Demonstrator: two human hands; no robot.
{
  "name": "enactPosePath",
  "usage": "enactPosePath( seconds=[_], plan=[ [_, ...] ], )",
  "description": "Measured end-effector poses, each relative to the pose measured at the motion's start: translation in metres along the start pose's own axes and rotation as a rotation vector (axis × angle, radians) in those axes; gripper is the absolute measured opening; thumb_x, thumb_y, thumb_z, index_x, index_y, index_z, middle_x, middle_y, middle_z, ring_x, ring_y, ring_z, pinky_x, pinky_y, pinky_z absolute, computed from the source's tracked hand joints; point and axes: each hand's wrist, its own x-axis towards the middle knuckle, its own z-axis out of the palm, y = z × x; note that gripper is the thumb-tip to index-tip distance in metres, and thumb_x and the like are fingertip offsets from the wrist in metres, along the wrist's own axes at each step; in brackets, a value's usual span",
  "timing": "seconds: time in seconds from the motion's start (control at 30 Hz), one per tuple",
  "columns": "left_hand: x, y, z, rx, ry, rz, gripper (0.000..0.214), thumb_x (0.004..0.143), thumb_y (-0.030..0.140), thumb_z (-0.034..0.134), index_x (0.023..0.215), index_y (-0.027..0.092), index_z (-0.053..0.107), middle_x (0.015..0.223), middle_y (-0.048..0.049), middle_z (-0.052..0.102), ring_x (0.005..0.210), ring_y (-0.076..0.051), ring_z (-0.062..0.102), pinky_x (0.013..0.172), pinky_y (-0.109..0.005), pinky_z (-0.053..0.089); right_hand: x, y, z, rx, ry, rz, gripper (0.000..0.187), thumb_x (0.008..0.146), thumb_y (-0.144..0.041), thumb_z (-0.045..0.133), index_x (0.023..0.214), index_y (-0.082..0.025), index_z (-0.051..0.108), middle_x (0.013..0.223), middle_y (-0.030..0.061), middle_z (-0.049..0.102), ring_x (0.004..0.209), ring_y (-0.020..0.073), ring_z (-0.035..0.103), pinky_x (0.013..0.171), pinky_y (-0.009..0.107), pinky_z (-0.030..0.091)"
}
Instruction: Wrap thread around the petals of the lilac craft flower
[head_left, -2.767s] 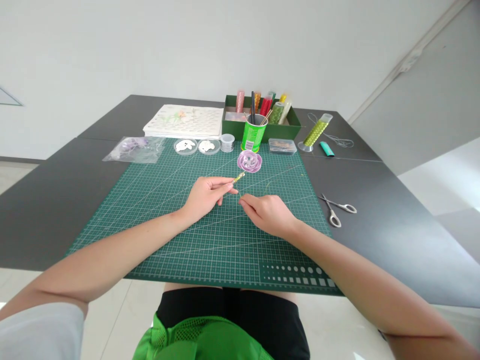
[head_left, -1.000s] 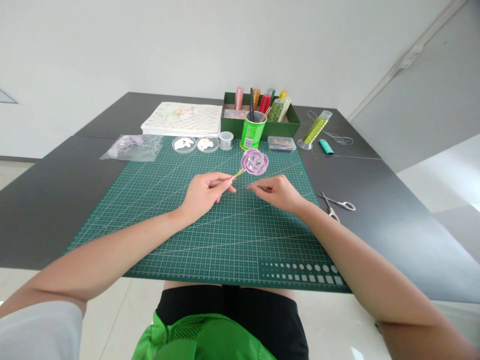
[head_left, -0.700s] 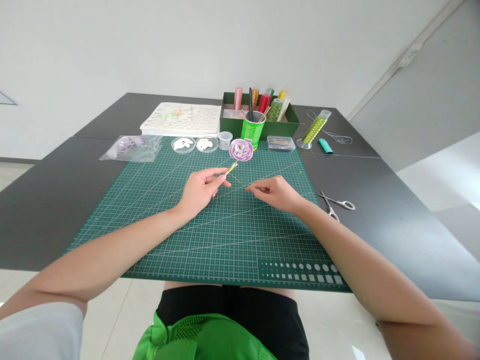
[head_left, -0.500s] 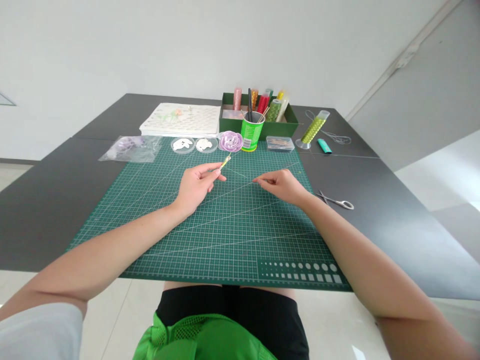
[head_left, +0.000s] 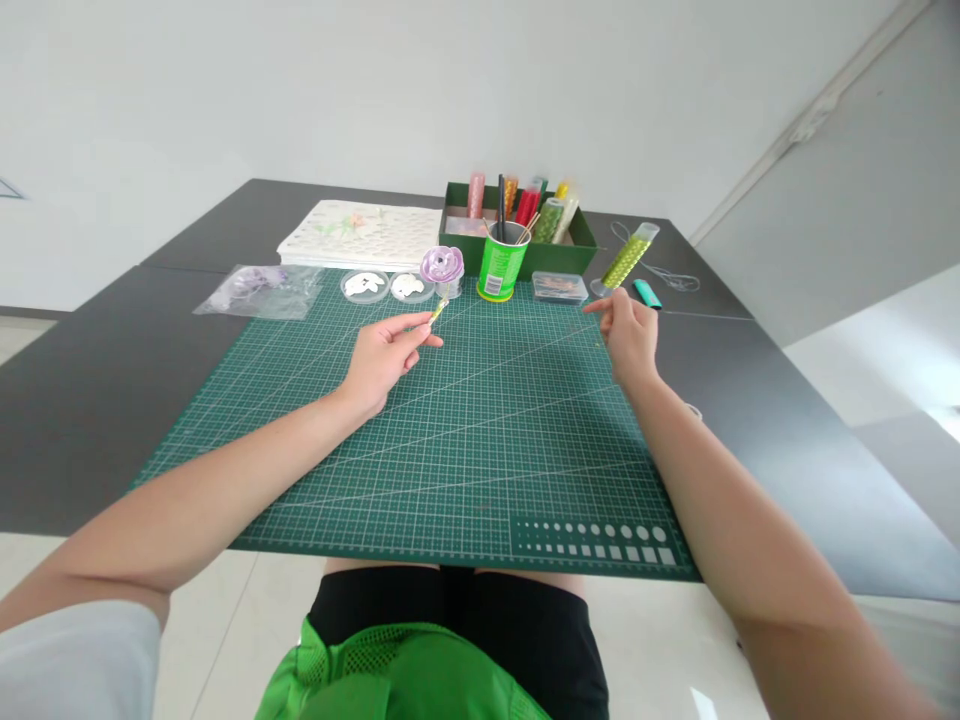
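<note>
My left hand point(head_left: 386, 350) pinches the green-wrapped stem of a purple beaded flower point(head_left: 441, 266), holding it up over the far part of the green cutting mat point(head_left: 450, 440). My right hand point(head_left: 630, 330) is out at the mat's right edge, fingers pinched together on a thin thread too fine to follow. It is close to a tilted green bead tube on a stand point(head_left: 626, 260) and a teal lighter point(head_left: 646, 293).
Along the mat's far edge stand a green cup of tools point(head_left: 498, 262), two small dishes point(head_left: 386, 287), a clear box point(head_left: 559, 288) and a plastic bag point(head_left: 259, 292). Behind are a green box with bead tubes point(head_left: 525, 225) and a white board point(head_left: 360, 235).
My right hand has swept from the mat's middle out to its right edge. My left hand has drifted left and away with the flower. The scissors are now hidden behind my right forearm.
</note>
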Motion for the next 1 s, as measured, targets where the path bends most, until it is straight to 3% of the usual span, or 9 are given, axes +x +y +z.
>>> enactPosePath(
  seconds=[0.1,0.2,0.33,0.5,0.6,0.7,0.8,0.9,1.0],
  plan=[
    [0.002,-0.006,0.0,0.049,-0.027,0.046,0.036,0.085,0.028,0.071,0.118,0.014,0.077,0.081,-0.0087,0.077,0.047,-0.005,0.04,0.044,-0.021,0.028,0.007,0.008,-0.009,-0.378,0.151,-0.113,0.046,0.101,-0.041,0.041,0.074,-0.018,0.071,0.054,-0.0011,0.045,0.054,0.0156,0.043,0.062,0.032,0.036],
    [0.005,-0.014,0.0,0.109,-0.055,0.106,0.034,0.086,0.029,0.07,0.117,0.014,0.077,0.079,-0.0083,0.077,0.046,-0.006,0.041,0.045,-0.021,0.032,0.015,0.018,-0.019,-0.604,0.249,-0.111,0.035,0.098,-0.036,0.044,0.084,-0.019,0.071,0.064,0.0027,0.056,0.068,0.0219,0.054,0.074,0.038,0.042],
    [0.01,-0.022,-0.002,0.133,-0.078,0.126,0.037,0.086,0.03,0.068,0.119,0.014,0.076,0.08,-0.0086,0.077,0.046,-0.006,0.04,0.045,-0.022,0.033,0.023,0.032,-0.026,-0.672,0.407,-0.12,0.032,0.093,-0.024,0.046,0.117,-0.016,0.064,0.094,0.0105,0.068,0.101,0.0312,0.063,0.095,0.051,0.041],
    [0.015,-0.025,-0.003,0.197,-0.078,0.147,0.037,0.087,0.032,0.066,0.118,0.013,0.076,0.08,-0.0085,0.078,0.044,-0.007,0.04,0.045,-0.023,0.033,0.021,0.036,-0.024,-0.677,0.502,-0.128,0.046,0.091,-0.024,0.047,0.135,-0.015,0.053,0.131,0.0197,0.059,0.123,0.0373,0.054,0.103,0.057,0.037],
    [0.015,-0.028,-0.002,0.351,-0.059,0.248,0.036,0.091,0.034,0.062,0.119,0.017,0.077,0.081,-0.0058,0.078,0.043,-0.008,0.041,0.045,-0.024,0.033,0.014,0.033,-0.017,-0.679,0.44,-0.217,0.046,0.092,-0.026,0.046,0.137,-0.016,0.052,0.137,0.0203,0.055,0.126,0.0372,0.052,0.105,0.057,0.035],
    [0.013,-0.031,-0.001,0.516,-0.041,0.384,0.032,0.094,0.032,0.059,0.117,0.02,0.078,0.084,-0.0034,0.079,0.054,-0.013,0.057,0.053,-0.025,0.04,0.004,0.026,-0.007,-0.685,0.32,-0.323,0.043,0.094,-0.027,0.045,0.135,-0.017,0.053,0.139,0.0198,0.055,0.129,0.036,0.05,0.108,0.057,0.033],
    [0.013,-0.033,0.0,0.59,-0.03,0.426,0.032,0.096,0.03,0.057,0.117,0.021,0.078,0.085,-0.0025,0.079,0.064,-0.016,0.065,0.059,-0.026,0.044,-0.005,0.017,0.003,-0.686,0.196,-0.417,0.039,0.095,-0.028,0.044,0.13,-0.016,0.059,0.135,0.0187,0.058,0.127,0.0342,0.051,0.113,0.058,0.028],
    [0.014,-0.032,0.001,0.587,-0.006,0.389,0.033,0.096,0.029,0.056,0.119,0.021,0.078,0.085,-0.0023,0.08,0.061,-0.015,0.063,0.059,-0.025,0.044,-0.014,0.006,0.014,-0.638,0.024,-0.467,0.037,0.092,-0.028,0.047,0.123,-0.017,0.064,0.13,0.0174,0.062,0.125,0.0337,0.054,0.115,0.058,0.028],
    [0.014,-0.022,0.007,0.525,-0.049,0.252,0.032,0.093,0.029,0.059,0.116,0.019,0.079,0.078,-0.0029,0.078,0.049,-0.012,0.05,0.052,-0.025,0.038,-0.028,-0.005,0.028,-0.491,-0.195,-0.407,0.036,0.087,-0.025,0.051,0.118,-0.019,0.068,0.128,0.0162,0.064,0.125,0.0336,0.055,0.112,0.058,0.035]
  ],
)
